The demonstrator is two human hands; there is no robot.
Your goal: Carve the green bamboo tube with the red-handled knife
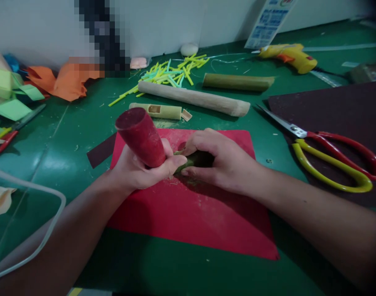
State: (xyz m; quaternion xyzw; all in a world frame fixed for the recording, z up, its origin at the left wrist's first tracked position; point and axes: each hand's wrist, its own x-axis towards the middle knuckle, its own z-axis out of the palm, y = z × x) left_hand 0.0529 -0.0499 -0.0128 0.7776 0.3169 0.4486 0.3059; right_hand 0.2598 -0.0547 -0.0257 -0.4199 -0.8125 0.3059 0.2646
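My left hand (138, 168) is closed round a thick dark-red handle (141, 135) that sticks up and tilts toward me; whatever is at its lower end is hidden by my fingers. My right hand (215, 160) is closed over a short green bamboo piece (192, 159), pressing it onto a red mat (194, 213). The two hands touch at the thumbs above the mat's far half. Pale dust lies on the mat around them.
Behind the mat lie a notched bamboo piece (157, 110), a long pale wooden stick (194, 98) and a green bamboo tube (237, 81). Red-and-yellow scissors (330, 158) rest on a dark sheet at right. A yellow glue gun (289, 55), coloured strips (169, 72) and orange paper (64, 82) sit farther back.
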